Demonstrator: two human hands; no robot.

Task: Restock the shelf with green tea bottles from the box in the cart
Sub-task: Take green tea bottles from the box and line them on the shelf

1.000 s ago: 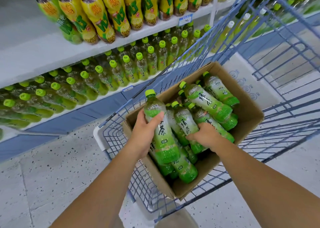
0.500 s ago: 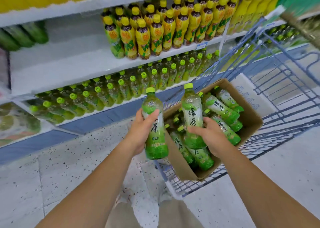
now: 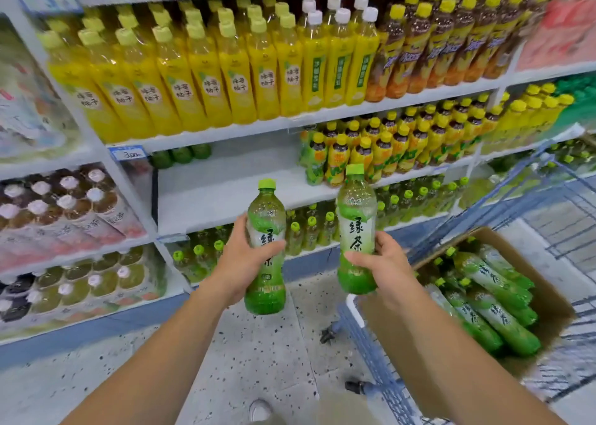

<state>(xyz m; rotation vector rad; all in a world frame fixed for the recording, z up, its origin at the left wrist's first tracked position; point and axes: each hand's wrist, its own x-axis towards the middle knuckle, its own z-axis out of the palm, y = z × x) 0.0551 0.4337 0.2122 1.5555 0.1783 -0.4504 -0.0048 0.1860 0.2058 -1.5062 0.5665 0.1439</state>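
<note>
the left hand (image 3: 240, 263) is gripping the left bottle (image 3: 266, 247) of green tea round its middle, the thumb curling across the label and the fingers wrapping behind. the right hand (image 3: 383, 263) is gripping the right bottle (image 3: 356, 228) round its lower half, the thumb pointing toward 9 o'clock across the front. both bottles are standing upright in the air with their green caps on, side by side but apart, the right bottle riding a little higher.

they are hanging in front of the shelf (image 3: 225, 192), whose white board is lying mostly bare at 12 o'clock from the hands. a few dark green bottles (image 3: 182, 155) are standing at its back at 11 o'clock, and yellow-capped bottles (image 3: 387, 153) are filling its end at 1 o'clock.

the box (image 3: 551, 299), brown cardboard and open on top, is sitting in the cart (image 3: 377, 360) at 4 o'clock from the right hand. inside it the boxed bottles (image 3: 493, 295), more green tea, are lying on their sides in a heap, caps pointing toward 10 o'clock; how deep the heap is going cannot be told.

tall yellow bottles (image 3: 209, 79) are packing the row above the shelf, and small green-capped bottles (image 3: 309, 228) are packing the row below. at 9 o'clock, wrapped packs (image 3: 64, 205) are lying in the neighbouring rack. a speckled floor (image 3: 258, 353) is showing under the arms.
</note>
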